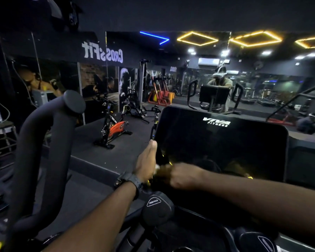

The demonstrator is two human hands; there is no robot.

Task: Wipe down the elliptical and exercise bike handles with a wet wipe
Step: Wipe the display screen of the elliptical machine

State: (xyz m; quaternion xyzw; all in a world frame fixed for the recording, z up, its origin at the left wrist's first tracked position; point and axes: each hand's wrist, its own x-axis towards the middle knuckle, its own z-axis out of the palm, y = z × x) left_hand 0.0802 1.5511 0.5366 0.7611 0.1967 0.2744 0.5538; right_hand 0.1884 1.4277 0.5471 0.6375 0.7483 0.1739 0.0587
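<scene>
I stand at an elliptical with a dark console [225, 148] marked "VIVA FITNESS". My left hand [146, 160], with a black watch on the wrist, lies with straight fingers along the console's left edge. My right hand [178, 176] is curled into a fist at the console's lower left corner, right beside the left hand. A small bit of white wet wipe [157, 167] shows between the two hands; the fist appears to hold it, though it is blurred. The elliptical's thick black left handle [49, 142] curves up at the left, untouched.
A round grip end marked "RESISTANCE" [154, 202] sits just below my hands. An orange and black exercise bike [115, 128] stands on the dark floor ahead to the left. A mirror wall [216, 79] reflects the gym and me. A table [0, 124] stands at far left.
</scene>
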